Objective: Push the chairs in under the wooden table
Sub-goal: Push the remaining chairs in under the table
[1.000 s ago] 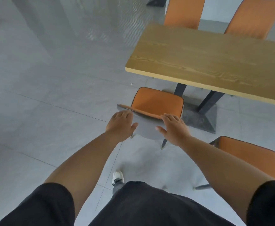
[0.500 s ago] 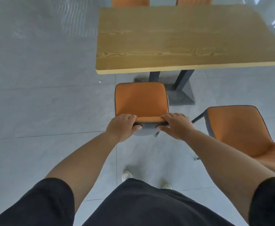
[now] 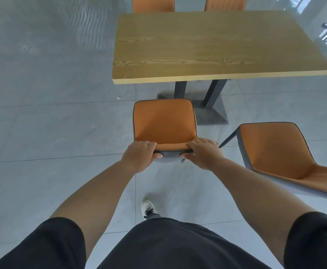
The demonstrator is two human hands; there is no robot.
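Since half second ago, chair squared to wooden table; your left hand and right hand clench backrest. Push straight.

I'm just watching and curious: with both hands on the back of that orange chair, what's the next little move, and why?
Probably a straight push forward. The left hand and right hand both grip the top of the chair, whose seat sits clear of the wooden table edge, facing it. The dark table base stands just right of the seat, so keeping slightly left seems wise.
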